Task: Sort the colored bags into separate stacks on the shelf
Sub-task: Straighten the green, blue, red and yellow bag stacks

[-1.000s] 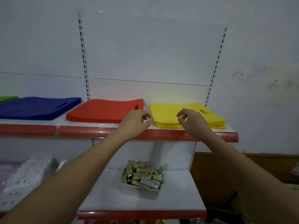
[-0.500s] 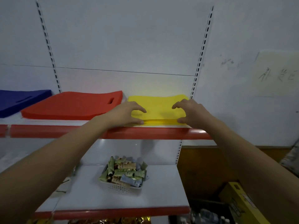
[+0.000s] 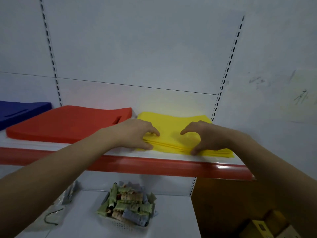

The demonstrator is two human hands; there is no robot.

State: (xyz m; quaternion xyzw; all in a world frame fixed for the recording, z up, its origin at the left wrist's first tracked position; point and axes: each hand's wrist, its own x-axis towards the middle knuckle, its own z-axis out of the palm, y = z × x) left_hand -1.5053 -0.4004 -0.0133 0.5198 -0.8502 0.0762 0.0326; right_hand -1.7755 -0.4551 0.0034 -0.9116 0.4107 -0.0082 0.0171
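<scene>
On the upper shelf (image 3: 120, 157) the blue stack (image 3: 20, 112) lies far left, the red stack (image 3: 68, 124) beside it, and the yellow stack (image 3: 173, 133) at the right end. A second ago both hands hovered half-curled at that stack's near corners; now the left hand (image 3: 135, 134) and the right hand (image 3: 204, 136) have closed in on its near edge, fingers on top and thumbs at the edge, apparently pinching the upper yellow bags. The person seems to be squaring or lifting part of that stack, with the colours already separated.
</scene>
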